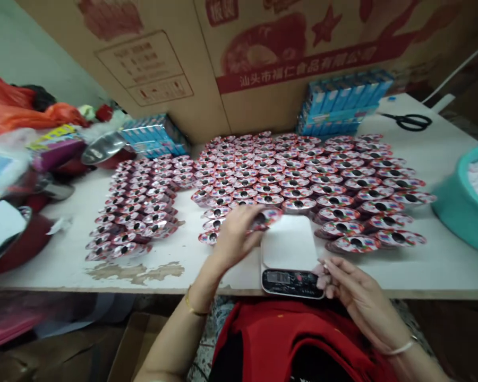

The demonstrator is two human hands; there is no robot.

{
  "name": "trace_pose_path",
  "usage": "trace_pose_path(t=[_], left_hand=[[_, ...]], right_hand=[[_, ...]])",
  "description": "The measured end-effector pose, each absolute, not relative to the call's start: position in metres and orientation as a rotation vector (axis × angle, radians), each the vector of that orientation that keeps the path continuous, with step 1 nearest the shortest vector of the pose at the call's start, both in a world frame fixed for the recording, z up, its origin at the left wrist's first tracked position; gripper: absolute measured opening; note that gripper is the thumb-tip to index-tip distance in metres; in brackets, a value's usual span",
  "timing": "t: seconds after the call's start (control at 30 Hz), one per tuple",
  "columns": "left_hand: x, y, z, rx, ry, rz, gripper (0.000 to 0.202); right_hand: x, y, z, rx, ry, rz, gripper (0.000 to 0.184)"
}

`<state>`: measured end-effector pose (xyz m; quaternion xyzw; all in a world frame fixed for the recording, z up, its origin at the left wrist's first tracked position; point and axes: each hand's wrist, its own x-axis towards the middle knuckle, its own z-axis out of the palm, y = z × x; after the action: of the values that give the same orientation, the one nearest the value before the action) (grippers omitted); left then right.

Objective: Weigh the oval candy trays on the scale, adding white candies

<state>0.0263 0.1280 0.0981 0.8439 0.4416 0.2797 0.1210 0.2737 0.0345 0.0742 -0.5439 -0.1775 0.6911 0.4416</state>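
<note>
My left hand [237,233] is closed around a small red-and-white printed pouch [267,217] with a dark opening on top, held over the back left of a kitchen scale [290,244]. The scale has a white platform and a black display panel in front. By its front right corner, my right hand [348,281] has its fingers pinched together; something small and pale pinkish shows at the fingertips, too blurred to name. Rows of matching pouches [298,204] stand upright behind the scale and to both sides, and another group of pouches [137,207] stands further left.
A teal tub [458,207] of small pale pieces stands at the right edge. Scissors [412,122] lie back right. Blue boxes [342,103] and more blue boxes [153,135] lean near a large carton [223,63]. Metal bowls [103,148] and bags crowd the left.
</note>
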Motion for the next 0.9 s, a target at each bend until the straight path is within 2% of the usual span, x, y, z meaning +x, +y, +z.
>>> trace_pose_path(t=[0.13,0.27,0.33,0.47,0.67,0.9], left_hand=[[-0.071,0.145,0.127,2.358,1.766,0.961,0.037],[-0.133,0.160,0.100,2.226,1.963,0.624,0.034],[-0.141,0.165,0.077,2.190,1.932,0.536,0.034],[-0.143,0.181,0.055,2.226,1.869,0.607,0.036],[-0.166,0.240,0.074,2.192,2.404,0.384,0.024],[-0.176,0.267,0.080,2.222,2.390,0.212,0.012]], right_hand=[[0.277,0.037,0.071,-1.396,-0.411,1.676,0.043],[0.272,0.039,0.072,-1.407,-0.436,1.695,0.045],[0.266,0.039,0.074,-1.396,-0.465,1.713,0.042],[0.258,0.038,0.070,-1.403,-0.479,1.724,0.039],[0.253,0.039,0.061,-1.405,-0.481,1.728,0.039],[0.252,0.039,0.069,-1.389,-0.436,1.704,0.042]])
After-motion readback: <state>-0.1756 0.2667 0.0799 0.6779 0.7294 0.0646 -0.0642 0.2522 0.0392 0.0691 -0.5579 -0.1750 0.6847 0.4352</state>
